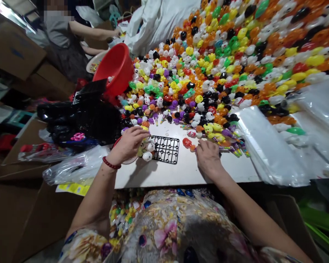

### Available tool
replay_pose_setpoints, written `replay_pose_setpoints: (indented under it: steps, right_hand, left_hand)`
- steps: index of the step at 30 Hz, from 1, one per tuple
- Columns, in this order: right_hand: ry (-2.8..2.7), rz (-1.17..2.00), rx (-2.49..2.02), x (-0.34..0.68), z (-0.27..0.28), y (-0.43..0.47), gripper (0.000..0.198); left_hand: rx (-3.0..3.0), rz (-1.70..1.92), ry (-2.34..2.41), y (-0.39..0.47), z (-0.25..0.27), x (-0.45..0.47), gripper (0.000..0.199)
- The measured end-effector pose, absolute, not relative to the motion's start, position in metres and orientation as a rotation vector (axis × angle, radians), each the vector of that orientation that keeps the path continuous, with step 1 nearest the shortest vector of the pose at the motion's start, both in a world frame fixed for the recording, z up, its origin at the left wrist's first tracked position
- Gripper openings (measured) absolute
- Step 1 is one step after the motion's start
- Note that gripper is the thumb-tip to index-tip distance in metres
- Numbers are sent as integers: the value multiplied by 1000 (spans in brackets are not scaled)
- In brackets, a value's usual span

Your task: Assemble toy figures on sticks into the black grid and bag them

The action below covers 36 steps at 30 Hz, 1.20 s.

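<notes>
My left hand point(130, 144), wearing a red bead bracelet point(111, 163), reaches over the left end of a black plastic grid tray point(166, 149). Its fingers are bent together, and what they hold, if anything, is hidden. Small white toy heads point(147, 156) sit at that end of the grid, just under the hand. To the right of the tray, my right hand point(208, 157) rests low on the white table point(164, 177) with curled fingers. A red and orange toy figure point(188, 143) lies at its fingertips, seemingly gripped. Toy-topped colourful sticks point(237, 149) lie beyond this hand.
A large heap of small plastic toys point(186, 80) covers the table's back. Clear plastic bags point(271, 146) lie at right, others point(76, 164) at left. A red tub point(116, 69) and black bags point(84, 117) stand left. Another person point(63, 36) works behind.
</notes>
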State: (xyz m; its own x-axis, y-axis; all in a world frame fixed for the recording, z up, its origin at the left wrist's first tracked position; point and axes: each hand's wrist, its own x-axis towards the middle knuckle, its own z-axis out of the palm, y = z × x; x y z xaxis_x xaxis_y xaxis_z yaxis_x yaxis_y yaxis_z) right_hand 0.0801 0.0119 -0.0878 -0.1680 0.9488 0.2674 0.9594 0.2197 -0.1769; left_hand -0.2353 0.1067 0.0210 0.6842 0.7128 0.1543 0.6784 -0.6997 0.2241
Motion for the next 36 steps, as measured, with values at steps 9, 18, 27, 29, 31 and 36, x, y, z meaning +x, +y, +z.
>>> replay_pose_setpoints:
  steps: [9, 18, 27, 29, 31, 36]
  right_hand:
    - [-1854, 365, -1572, 63, -82, 26, 20]
    - [-1746, 651, -1509, 31, -83, 40, 25]
    - [-1873, 777, -1545, 9, -70, 51, 18]
    - [-1781, 895, -1574, 2, -69, 57, 13]
    - [-1633, 1059, -1557, -7, -71, 66, 10]
    - [-1373, 1382, -1342, -31, -85, 88, 2]
  left_hand:
    - [2841, -91, 986, 125, 27, -233, 21]
    - [2807, -81, 996, 127, 23, -221, 19]
    - [2727, -148, 891, 132, 31, -220, 20]
    - [2725, -159, 892, 131, 29, -221, 24]
    - [2724, -156, 914, 130, 27, -222, 31]
    - [2698, -115, 969, 127, 24, -223, 38]
